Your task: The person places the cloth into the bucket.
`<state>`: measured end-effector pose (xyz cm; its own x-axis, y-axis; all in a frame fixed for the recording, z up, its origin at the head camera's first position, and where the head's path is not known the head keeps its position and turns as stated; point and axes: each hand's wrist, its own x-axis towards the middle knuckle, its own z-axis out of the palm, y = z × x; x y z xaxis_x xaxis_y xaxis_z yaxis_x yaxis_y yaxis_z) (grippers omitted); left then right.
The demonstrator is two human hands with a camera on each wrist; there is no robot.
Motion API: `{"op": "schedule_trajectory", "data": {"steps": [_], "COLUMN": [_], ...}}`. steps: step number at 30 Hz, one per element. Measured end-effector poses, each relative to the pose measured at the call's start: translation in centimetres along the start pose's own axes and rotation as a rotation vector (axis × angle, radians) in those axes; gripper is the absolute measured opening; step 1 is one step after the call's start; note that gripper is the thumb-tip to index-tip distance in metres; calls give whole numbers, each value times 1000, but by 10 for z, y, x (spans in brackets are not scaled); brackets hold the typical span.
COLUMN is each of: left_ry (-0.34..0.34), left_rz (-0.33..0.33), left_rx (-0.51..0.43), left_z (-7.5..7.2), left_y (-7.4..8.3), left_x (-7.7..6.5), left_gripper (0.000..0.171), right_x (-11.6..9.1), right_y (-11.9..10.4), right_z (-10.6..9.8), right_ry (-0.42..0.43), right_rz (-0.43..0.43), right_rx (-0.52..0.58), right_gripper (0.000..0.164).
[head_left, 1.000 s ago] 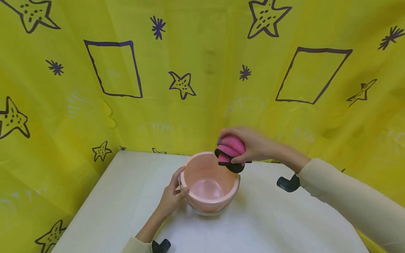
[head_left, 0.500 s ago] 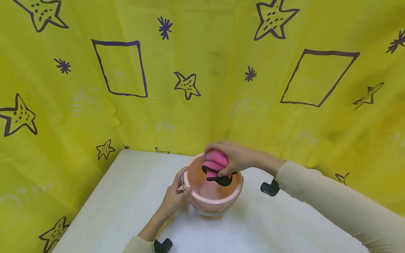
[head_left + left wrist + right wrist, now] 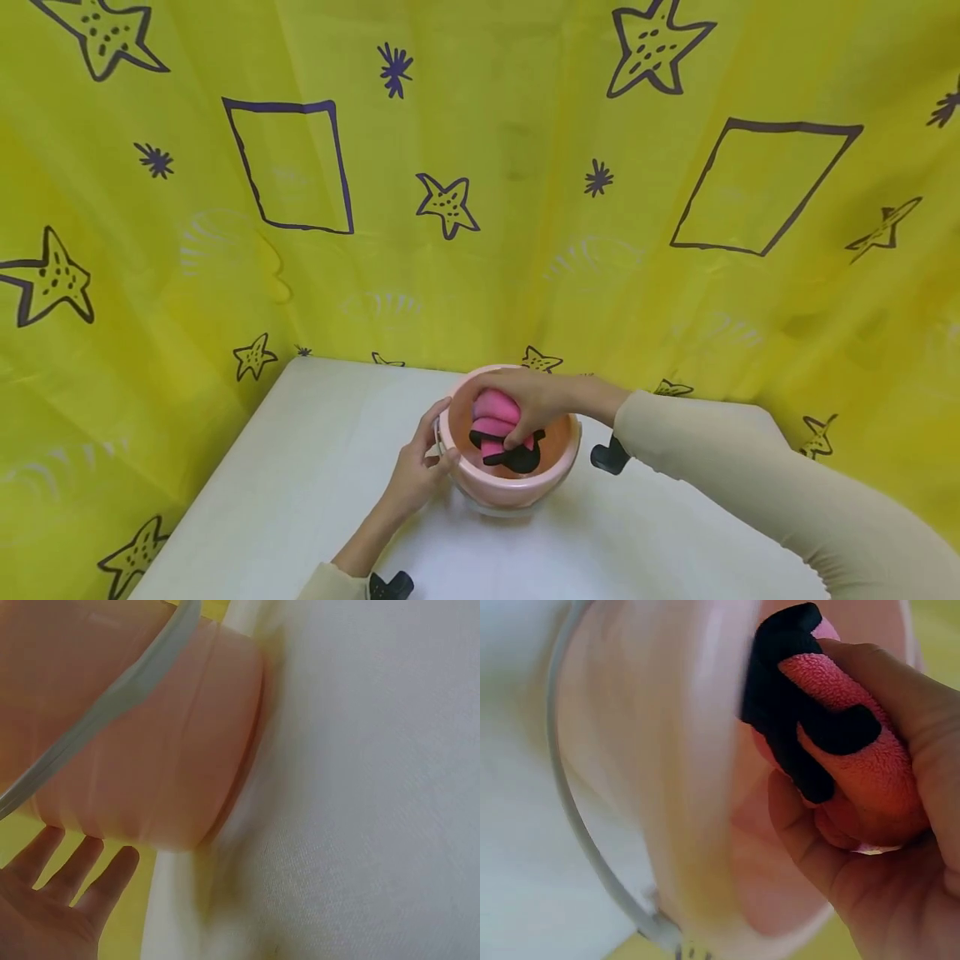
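A pale pink bucket [image 3: 504, 493] with a grey handle [image 3: 124, 694] stands upright on the white table. At its left side my left hand [image 3: 415, 468] holds the rim, with the thumb at the top edge. In the left wrist view, several of its fingers [image 3: 111, 889] touch the bucket's outer wall. My right hand [image 3: 528, 398] reaches over the rim and grips a folded pink cloth with black edging [image 3: 497, 427] inside the bucket's mouth. Up close, the right wrist view shows fuzzy terry on the cloth [image 3: 855, 780]. The bucket's floor is mostly hidden.
White cloth-like covering lies over the table [image 3: 300, 483]. A yellow curtain [image 3: 510, 283] with dark star drawings hangs behind and at the sides. Dark camera mounts [image 3: 609, 457] sit at both wrists.
My right hand has carried the pink cloth leftward and down, from above the bucket's right rim into its mouth. The left hand keeps its hold on the bucket. The view has shifted slightly.
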<state>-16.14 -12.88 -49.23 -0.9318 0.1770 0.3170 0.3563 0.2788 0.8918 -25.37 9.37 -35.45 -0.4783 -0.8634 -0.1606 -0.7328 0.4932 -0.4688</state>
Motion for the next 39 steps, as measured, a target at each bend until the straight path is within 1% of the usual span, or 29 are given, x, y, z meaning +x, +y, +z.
{"op": "schedule_trajectory", "data": {"steps": [2,5,7,10,14,20,23,27,30,34,36,39], "left_ry": [-3,-15,-20,-21,-18,-18,-18,-13,-12,-12,-12,-12], "left_rz": [13,21,27,18,15,13,4,-8,5,24,13,-6], "left_rx": [-20,-62,-76,-74,-55,-51,-52,-46,-47,-52,-49,-42], "left_z": [-1,-3,-4,-5,-5,-5,-6,-7,-7,-7,-7,-7], "left_y": [9,24,32,35,37,37,37,37,36,36,36,37], "left_x": [-2,-4,-5,-5,-4,-3,-3,-3,-3,-3,-3,-3], "left_gripper": [70,67,66,66,66,68,68,67,67,67,67,67], "right_x": [4,8,10,11,12,14,14,14,15,13,12,11], "right_y": [1,2,2,2,4,5,5,4,2,-1,-2,-2], "right_z": [6,11,12,11,11,8,7,6,5,2,0,-3], "right_ry": [-21,-36,-47,-68,-83,-90,-102,-113,-127,-168,-187,-203], "right_rz": [-54,-98,-85,-58,-39,-93,-103,-80,-56,-18,-26,-62], "right_rx": [-11,-39,-53,-52,-43,-33,-44,-62,-50,-30,-47,-41], "right_gripper": [76,74,74,73,72,70,68,66,65,70,74,79]}}
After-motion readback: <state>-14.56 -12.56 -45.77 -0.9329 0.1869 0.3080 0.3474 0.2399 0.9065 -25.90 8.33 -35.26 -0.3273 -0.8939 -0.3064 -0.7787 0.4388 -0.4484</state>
